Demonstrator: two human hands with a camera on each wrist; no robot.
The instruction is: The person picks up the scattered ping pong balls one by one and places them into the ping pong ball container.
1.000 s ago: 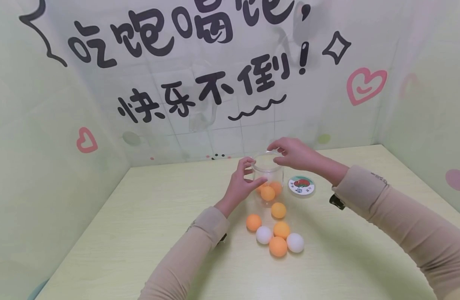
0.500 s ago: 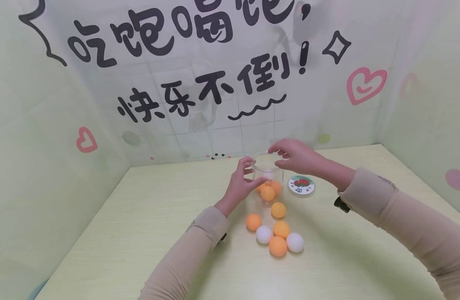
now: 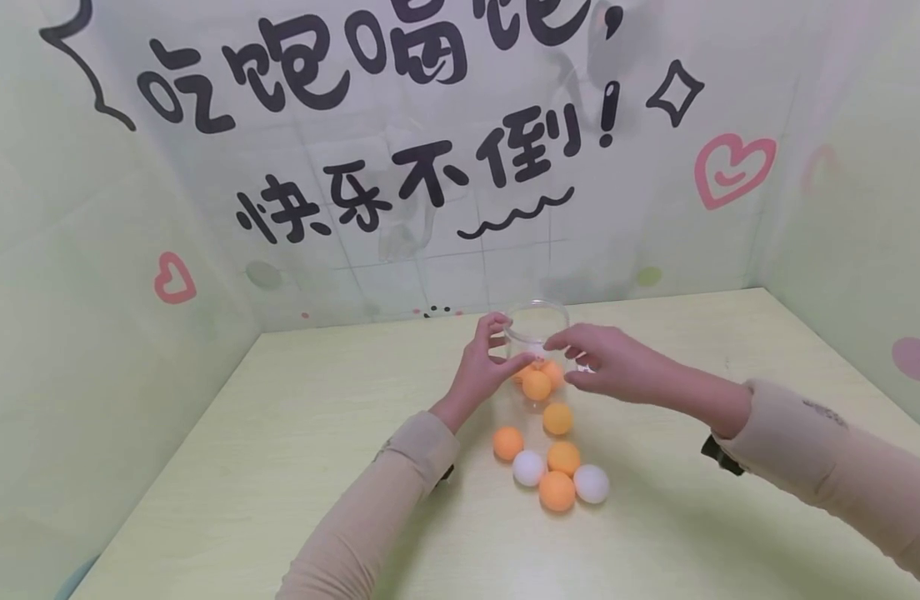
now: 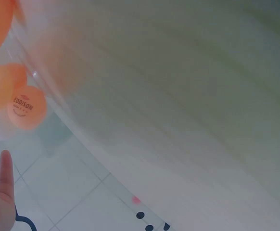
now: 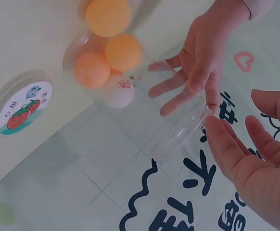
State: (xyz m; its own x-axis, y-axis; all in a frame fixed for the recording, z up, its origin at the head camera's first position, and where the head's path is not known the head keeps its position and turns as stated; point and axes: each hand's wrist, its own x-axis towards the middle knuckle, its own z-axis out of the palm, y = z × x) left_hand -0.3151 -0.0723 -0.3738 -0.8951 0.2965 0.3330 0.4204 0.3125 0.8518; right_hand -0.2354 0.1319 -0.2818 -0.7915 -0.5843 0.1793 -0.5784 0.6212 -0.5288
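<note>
A clear plastic jar point(image 3: 526, 348) stands upright in the head view, with several table tennis balls point(image 3: 537, 386) in its bottom. One ball inside is white point(image 5: 119, 91), the others orange. My left hand point(image 3: 484, 360) grips the jar's left side near the rim, thumb in front and fingers behind. My right hand point(image 3: 617, 363) hovers at the jar's right side, loosely bent and holding nothing; its fingertips overlap the rim in the head view. Outside the jar lie more orange balls point(image 3: 557, 492) and two white balls point(image 3: 591, 484).
The jar's round lid point(image 5: 25, 108), printed with strawberries, lies on the pale wooden table point(image 3: 295, 450) to the right of the jar; my right hand hides it in the head view. A printed curtain point(image 3: 400, 275) hangs behind the table's back edge.
My right hand has come down from above the jar's rim to beside its right wall, covering the lid from the head camera. The left hand and the loose balls have stayed put.
</note>
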